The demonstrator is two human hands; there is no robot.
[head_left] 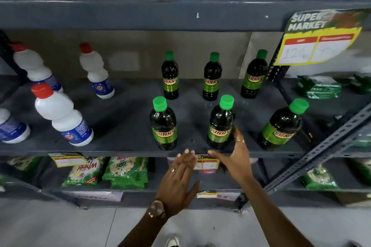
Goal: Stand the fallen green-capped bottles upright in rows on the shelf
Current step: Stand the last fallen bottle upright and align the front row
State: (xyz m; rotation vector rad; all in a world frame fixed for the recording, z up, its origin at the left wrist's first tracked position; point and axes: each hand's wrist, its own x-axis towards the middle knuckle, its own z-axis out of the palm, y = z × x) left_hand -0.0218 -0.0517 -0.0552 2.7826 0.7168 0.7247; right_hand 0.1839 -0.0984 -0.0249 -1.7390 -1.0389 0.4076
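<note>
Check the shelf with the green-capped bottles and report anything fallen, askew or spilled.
Nothing stands out. All six green-capped bottles stand upright in two rows of three on the shelf, none fallen, no spill visible. Both hands are open and hold nothing.

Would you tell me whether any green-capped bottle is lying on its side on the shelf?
No, all six green-capped bottles stand cap-up in two rows of three on the shelf.

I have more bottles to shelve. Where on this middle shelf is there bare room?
The widest bare patch on the shelf lies between the white red-capped bottles and the green-capped bottles. Narrower gaps run between the green-capped rows and columns. The front edge is crowded by the left hand and right hand.
</note>
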